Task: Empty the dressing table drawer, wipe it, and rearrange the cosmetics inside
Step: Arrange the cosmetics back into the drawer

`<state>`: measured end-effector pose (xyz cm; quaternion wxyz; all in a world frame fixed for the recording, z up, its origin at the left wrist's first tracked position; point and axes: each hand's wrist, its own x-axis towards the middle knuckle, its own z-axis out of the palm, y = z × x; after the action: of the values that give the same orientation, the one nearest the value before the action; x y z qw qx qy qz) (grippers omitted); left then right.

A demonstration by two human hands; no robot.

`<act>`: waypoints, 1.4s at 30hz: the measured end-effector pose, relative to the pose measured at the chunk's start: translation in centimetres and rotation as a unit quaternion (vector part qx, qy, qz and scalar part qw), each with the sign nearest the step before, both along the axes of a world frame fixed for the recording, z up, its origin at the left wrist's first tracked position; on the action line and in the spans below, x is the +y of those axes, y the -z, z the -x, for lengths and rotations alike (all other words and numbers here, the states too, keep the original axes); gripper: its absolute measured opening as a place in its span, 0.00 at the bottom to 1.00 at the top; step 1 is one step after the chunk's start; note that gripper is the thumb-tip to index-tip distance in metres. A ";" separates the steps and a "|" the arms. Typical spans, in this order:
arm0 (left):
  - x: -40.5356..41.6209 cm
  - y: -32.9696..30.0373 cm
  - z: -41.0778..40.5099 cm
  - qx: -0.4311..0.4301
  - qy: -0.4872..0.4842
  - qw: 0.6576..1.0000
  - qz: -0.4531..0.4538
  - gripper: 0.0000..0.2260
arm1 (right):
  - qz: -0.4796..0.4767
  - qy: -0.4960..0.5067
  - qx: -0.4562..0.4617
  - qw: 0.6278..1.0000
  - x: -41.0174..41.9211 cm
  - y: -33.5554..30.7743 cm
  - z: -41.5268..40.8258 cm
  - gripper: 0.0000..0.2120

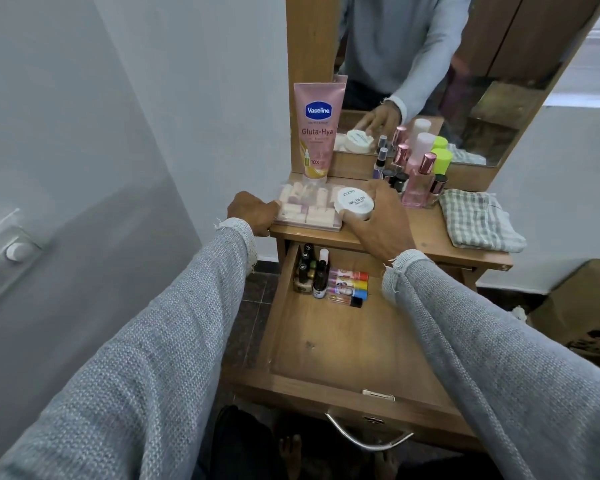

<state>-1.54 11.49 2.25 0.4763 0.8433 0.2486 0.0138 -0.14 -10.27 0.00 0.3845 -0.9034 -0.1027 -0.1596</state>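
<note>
The wooden drawer (343,344) stands pulled out below the dressing table top (426,242). At its back left stand several nail polish bottles (309,275), with coloured tubes (349,284) lying beside them. My right hand (378,220) grips a round white nail polish remover jar (354,203) on the table top. My left hand (253,211) holds the left end of a clear plastic box of pale items (309,206), which lies flat on the table top next to the jar.
A pink Vaseline tube (317,131) stands behind the box, against the mirror frame. Perfume and small bottles (416,171) cluster at the back. A checked cloth (478,220) lies folded at the table's right. White wall on the left; a cardboard box (582,303) on the floor right.
</note>
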 end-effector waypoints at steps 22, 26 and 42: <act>2.3 -1.8 10.3 -0.015 -0.013 0.928 0.371 0.08 | -0.116 0.009 0.059 0.992 1.1 -1.3 8.0 0.14; 0.0 -0.9 12.2 -0.005 0.019 0.922 0.386 0.05 | -0.270 -0.067 0.257 0.925 0.0 -1.8 11.5 0.14; -6.0 2.4 15.9 -0.026 0.232 0.965 -0.122 0.10 | -0.207 -0.042 0.518 0.829 -6.9 4.5 14.0 0.17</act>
<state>-17.39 5.47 -0.14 0.3665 0.9288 0.0306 -0.0451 -14.15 -17.16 -4.53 0.5652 -0.7476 0.1089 0.3312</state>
